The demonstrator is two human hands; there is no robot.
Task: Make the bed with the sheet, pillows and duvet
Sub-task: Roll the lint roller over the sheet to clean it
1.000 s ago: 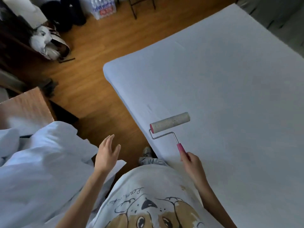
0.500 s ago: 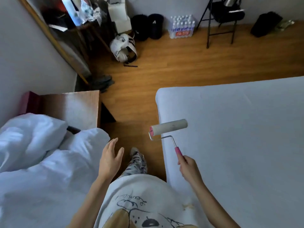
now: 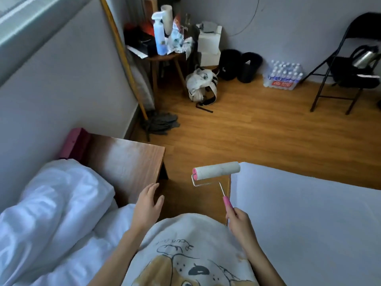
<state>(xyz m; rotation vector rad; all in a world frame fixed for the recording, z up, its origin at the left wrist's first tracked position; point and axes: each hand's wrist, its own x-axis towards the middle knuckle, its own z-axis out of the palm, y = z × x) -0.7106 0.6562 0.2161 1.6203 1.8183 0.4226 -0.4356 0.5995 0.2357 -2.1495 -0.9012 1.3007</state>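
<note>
the right hand pinches the pink handle of a white lint roller, held up over the near corner of the bed's smooth white fitted sheet. the left hand hovers with fingers loosely spread beside the brown wooden desk. a rumpled white duvet is heaped at left. the shrink-wrapped pack of water bottles has a red label, unreadable.

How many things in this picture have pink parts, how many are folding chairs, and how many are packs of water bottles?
Pink: 2, the lint roller and the box by the wall
Folding chairs: 1, black
Water bottle packs: 1
Total: 4
</note>
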